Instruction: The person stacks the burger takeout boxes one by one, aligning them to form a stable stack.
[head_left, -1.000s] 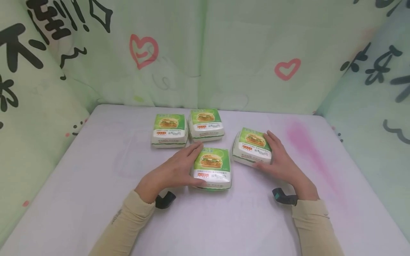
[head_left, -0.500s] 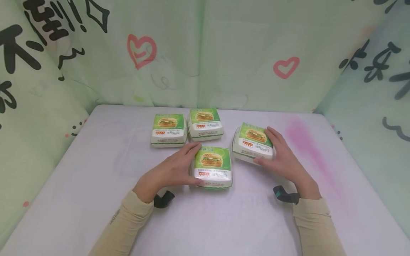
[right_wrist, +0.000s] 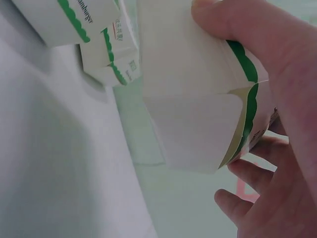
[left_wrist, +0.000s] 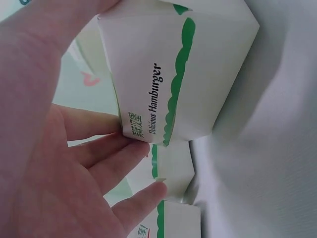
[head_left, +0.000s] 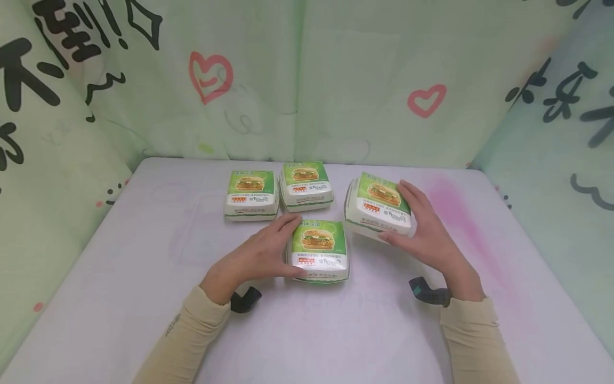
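Note:
My right hand grips a green-and-white hamburger box by its right side, thumb on the near face and fingers at the far edge. That box is tilted and raised over the table, its pale underside showing in the right wrist view. My left hand holds the left side of another hamburger box, which sits on the table in front, thumb at the near corner and fingers at the far one. In the left wrist view this box shows its printed side wall between thumb and fingers.
Two more hamburger boxes stand side by side at the back, a left one and a right one. The white-covered table has a pink stain on the right. A green printed cloth encloses the back and sides.
The right hand has lifted its hamburger box off the table and tilted it, moving it slightly away. My left hand stays on the front box, almost unmoved.

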`<state>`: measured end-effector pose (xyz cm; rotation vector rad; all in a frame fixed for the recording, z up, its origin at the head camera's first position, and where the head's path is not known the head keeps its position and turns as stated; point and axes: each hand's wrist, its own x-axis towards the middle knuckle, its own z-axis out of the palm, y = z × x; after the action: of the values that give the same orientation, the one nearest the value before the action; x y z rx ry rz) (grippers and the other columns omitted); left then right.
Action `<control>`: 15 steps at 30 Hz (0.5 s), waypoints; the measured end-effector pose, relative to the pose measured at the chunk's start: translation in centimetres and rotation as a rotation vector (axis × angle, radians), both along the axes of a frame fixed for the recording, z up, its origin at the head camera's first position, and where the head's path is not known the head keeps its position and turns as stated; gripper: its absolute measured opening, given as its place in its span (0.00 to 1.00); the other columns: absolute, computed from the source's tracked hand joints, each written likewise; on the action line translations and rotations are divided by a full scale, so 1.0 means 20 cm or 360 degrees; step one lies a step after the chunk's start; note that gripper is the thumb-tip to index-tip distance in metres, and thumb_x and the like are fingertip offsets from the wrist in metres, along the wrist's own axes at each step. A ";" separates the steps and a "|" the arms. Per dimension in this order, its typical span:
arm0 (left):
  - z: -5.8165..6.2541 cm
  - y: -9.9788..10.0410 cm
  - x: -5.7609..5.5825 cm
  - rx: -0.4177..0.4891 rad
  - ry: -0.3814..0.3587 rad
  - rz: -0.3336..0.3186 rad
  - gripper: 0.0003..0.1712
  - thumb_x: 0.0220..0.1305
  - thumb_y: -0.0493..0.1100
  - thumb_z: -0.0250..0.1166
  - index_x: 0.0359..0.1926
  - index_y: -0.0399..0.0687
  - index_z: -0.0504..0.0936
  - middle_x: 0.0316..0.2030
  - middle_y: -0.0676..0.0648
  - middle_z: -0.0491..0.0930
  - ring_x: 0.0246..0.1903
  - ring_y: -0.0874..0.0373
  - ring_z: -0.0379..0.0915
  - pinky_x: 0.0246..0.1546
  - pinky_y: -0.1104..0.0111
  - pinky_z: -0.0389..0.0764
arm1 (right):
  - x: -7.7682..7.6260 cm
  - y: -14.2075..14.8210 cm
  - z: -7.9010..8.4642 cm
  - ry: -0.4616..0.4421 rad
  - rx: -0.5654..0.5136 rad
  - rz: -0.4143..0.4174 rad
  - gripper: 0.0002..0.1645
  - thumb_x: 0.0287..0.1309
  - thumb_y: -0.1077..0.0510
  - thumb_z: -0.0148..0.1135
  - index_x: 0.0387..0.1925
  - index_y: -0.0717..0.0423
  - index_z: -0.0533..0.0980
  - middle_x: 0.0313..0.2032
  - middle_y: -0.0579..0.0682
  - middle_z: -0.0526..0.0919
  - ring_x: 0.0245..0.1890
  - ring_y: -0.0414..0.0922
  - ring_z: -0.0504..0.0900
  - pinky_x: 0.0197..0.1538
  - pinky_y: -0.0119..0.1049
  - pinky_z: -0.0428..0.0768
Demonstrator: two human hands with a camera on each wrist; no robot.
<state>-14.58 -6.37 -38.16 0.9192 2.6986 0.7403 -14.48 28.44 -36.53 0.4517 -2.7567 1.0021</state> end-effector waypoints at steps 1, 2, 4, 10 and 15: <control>0.00 0.00 0.00 0.0000 0.0000 0.0001 0.66 0.49 0.66 0.74 0.76 0.38 0.52 0.76 0.43 0.52 0.75 0.48 0.53 0.72 0.55 0.62 | 0.00 -0.01 0.01 0.0015 -0.0004 0.0004 0.63 0.46 0.52 0.78 0.78 0.49 0.51 0.78 0.50 0.49 0.73 0.57 0.55 0.66 0.64 0.61; 0.00 0.00 0.00 0.0002 0.0002 0.0003 0.66 0.49 0.66 0.74 0.76 0.38 0.52 0.76 0.43 0.52 0.75 0.48 0.53 0.73 0.55 0.62 | 0.01 -0.01 0.01 0.0028 -0.0005 0.0009 0.63 0.46 0.53 0.78 0.78 0.48 0.51 0.78 0.50 0.50 0.73 0.57 0.55 0.66 0.64 0.61; 0.00 0.00 0.00 -0.0001 0.0002 0.0007 0.66 0.49 0.67 0.74 0.76 0.38 0.52 0.76 0.43 0.52 0.75 0.47 0.53 0.73 0.55 0.61 | 0.01 -0.03 0.03 0.0051 -0.0008 0.0023 0.63 0.45 0.54 0.78 0.78 0.48 0.51 0.77 0.50 0.50 0.73 0.56 0.55 0.67 0.63 0.61; -0.01 0.01 0.00 -0.0029 0.0030 0.0018 0.66 0.48 0.68 0.74 0.77 0.38 0.52 0.76 0.43 0.53 0.74 0.47 0.54 0.73 0.55 0.61 | 0.03 -0.07 0.05 0.0093 -0.0013 0.0092 0.64 0.44 0.54 0.79 0.78 0.49 0.51 0.77 0.51 0.50 0.75 0.57 0.53 0.67 0.67 0.60; -0.01 0.02 0.00 -0.0033 0.0062 0.0013 0.66 0.49 0.68 0.73 0.77 0.38 0.52 0.76 0.44 0.53 0.74 0.47 0.55 0.73 0.55 0.61 | 0.04 -0.11 0.06 0.0094 -0.0002 0.0134 0.64 0.45 0.52 0.79 0.78 0.47 0.51 0.78 0.50 0.50 0.75 0.57 0.52 0.66 0.69 0.60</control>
<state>-14.50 -5.97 -38.31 0.9276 2.7403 0.7016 -13.69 26.26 -35.31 0.5923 -2.7047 0.9928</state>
